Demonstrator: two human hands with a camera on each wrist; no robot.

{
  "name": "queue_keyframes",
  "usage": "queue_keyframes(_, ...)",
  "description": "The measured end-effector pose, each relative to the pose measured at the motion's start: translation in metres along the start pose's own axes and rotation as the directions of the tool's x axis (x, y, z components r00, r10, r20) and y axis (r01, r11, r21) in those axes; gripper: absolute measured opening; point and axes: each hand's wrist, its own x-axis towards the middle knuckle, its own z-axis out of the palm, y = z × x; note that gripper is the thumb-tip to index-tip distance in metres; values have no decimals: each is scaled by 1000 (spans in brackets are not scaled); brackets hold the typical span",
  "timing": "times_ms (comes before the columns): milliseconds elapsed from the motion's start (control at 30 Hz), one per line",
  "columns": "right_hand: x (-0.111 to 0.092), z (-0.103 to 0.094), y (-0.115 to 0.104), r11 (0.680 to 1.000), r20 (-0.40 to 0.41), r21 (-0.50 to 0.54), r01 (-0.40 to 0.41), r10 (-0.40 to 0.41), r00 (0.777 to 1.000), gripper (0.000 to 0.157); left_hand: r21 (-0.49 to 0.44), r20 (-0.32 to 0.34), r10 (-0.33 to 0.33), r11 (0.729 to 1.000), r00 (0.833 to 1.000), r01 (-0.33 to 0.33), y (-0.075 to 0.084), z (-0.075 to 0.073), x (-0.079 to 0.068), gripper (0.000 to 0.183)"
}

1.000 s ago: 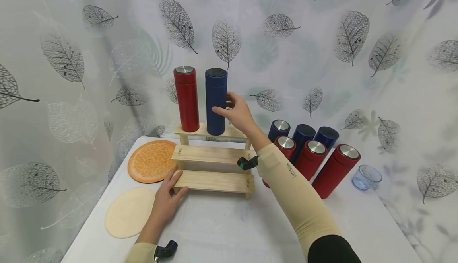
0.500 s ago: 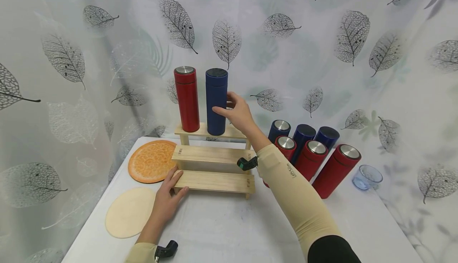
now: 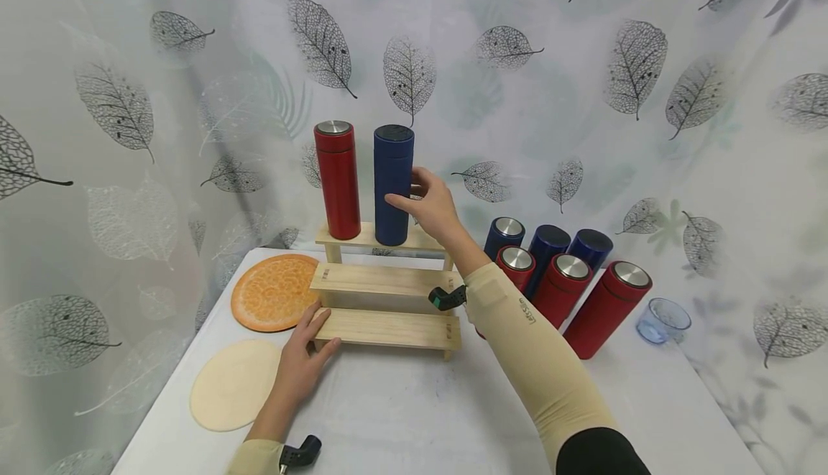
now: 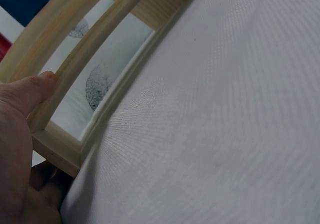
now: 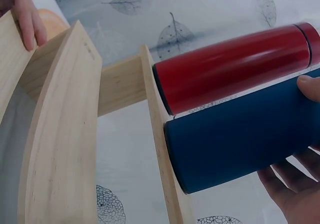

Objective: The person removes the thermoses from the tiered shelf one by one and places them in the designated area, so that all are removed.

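Observation:
On the top step of a three-tier wooden rack (image 3: 388,328), a red thermos flask (image 3: 338,180) stands at the left. Beside it, a blue thermos flask (image 3: 392,187) stands upright with a narrow gap between the two. My right hand (image 3: 430,205) grips the blue flask from the right, thumb across its front and fingers behind it. The flask's base is right at the top board in the right wrist view. My left hand (image 3: 304,360) holds the left end of the lowest step. In the left wrist view its thumb (image 4: 37,89) lies along the wood and the other fingers are partly hidden.
Several red and blue flasks stand on the right, such as a tilted-looking red one (image 3: 608,310), partly behind my right forearm. A blue glass cup (image 3: 663,320) sits near the table's right edge. Left lie an orange disc (image 3: 274,292) and a cream disc (image 3: 233,385). A leaf-print curtain (image 3: 453,65) hangs behind.
The blue flask has shifted very slightly to the right in my right hand. My left hand and the rack have stayed put.

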Motion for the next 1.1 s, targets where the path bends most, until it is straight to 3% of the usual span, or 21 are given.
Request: queue_keyframes(1100, -23, -17, -8, 995, -24, 38, 87, -86, 996, 64, 2, 3, -6, 1000, 1000, 6, 0, 0, 0, 65)
